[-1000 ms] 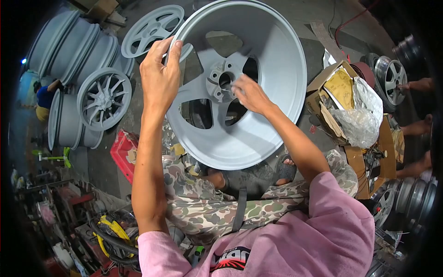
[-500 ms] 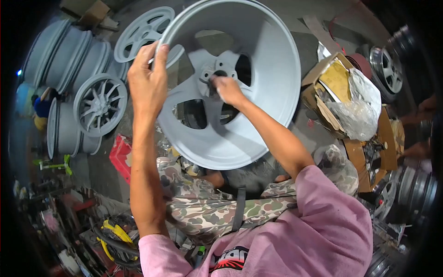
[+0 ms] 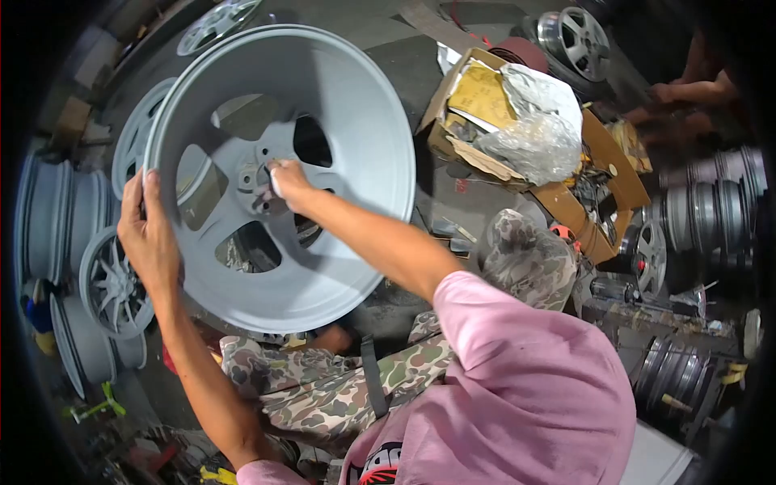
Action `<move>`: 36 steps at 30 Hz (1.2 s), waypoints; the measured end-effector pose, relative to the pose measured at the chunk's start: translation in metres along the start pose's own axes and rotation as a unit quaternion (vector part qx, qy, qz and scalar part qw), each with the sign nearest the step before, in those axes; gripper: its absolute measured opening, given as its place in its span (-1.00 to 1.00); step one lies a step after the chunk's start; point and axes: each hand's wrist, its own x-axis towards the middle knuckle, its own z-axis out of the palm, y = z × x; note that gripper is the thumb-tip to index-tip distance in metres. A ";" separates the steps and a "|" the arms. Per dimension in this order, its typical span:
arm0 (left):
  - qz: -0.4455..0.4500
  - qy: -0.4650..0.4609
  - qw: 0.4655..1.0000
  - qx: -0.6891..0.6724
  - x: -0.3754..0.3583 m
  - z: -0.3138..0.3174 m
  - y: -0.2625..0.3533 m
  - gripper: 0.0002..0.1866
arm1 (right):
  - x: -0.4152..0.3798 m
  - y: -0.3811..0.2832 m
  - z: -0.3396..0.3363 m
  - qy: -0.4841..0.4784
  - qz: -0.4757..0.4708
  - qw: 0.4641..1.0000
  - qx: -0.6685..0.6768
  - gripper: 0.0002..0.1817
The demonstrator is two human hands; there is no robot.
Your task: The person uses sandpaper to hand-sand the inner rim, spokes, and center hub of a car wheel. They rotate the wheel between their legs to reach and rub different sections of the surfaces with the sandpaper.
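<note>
A large grey wheel rim [image 3: 364, 162] is tilted up in front of me, its hollow inner side facing me. My left hand [image 3: 151, 234] grips the rim's left edge, fingers over the lip. Inside the barrel, my right hand [image 3: 289, 184] is closed at the hub, its fingers pressed round something small and pale that I cannot make out. Bolt holes show around the hub, and dark floor is visible through the openings between the spokes.
Grey rims [image 3: 48, 222] and a multi-spoke wheel [image 3: 115, 279] stand at left. A cardboard box [image 3: 440, 141] with sandpaper and plastic lies at right, beside stacked wheels [image 3: 703, 214]. Another person's arm [image 3: 691, 90] shows at upper right.
The view has swung to the right, so the rim and both hands appear further left. My left hand keeps its grip; my right hand remains at the hub, slightly shifted around it.
</note>
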 end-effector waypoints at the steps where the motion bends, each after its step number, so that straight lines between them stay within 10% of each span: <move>1: 0.013 -0.001 1.000 -0.003 0.002 0.000 -0.011 -0.60 | -0.020 -0.013 0.005 0.004 0.058 0.992 0.111 -0.62; 3: 0.018 -0.005 1.000 0.015 0.005 -0.001 -0.017 -0.58 | -0.029 -0.001 -0.007 -0.032 -0.237 0.933 -0.270 -0.71; 6: 0.014 -0.013 1.000 0.010 0.006 -0.001 -0.018 -0.57 | -0.031 -0.008 -0.047 -0.130 -0.330 0.840 -0.411 -0.75; 8: -0.006 -0.011 1.000 0.001 0.006 -0.001 -0.013 -0.57 | -0.044 -0.036 -0.063 -0.166 -0.370 0.655 -0.637 -0.77; 13: 0.030 -0.002 0.999 0.019 0.005 -0.003 -0.014 -0.61 | -0.023 -0.020 -0.013 -0.163 -0.297 0.712 -0.615 -0.79; 16: 0.032 -0.003 0.999 0.011 0.004 -0.003 -0.010 -0.63 | -0.004 -0.034 -0.006 -0.094 0.097 0.991 0.008 -0.74; 21: 0.019 0.016 1.000 0.009 0.002 -0.003 -0.009 -0.64 | -0.035 -0.020 -0.038 -0.101 -0.010 0.956 0.274 -0.69; 26: 0.009 0.022 1.000 -0.006 0.004 0.000 0.000 -0.64 | -0.003 -0.051 -0.087 0.064 -0.179 0.946 -0.264 -0.68; 28: 0.010 0.022 1.000 0.007 0.002 0.000 0.000 -0.64 | 0.015 -0.048 -0.081 0.132 -0.479 0.776 -0.387 -0.74; 36: 0.001 0.004 1.000 0.009 0.005 -0.004 -0.003 -0.58 | 0.015 -0.047 -0.124 -0.111 -0.452 0.740 -0.485 -0.73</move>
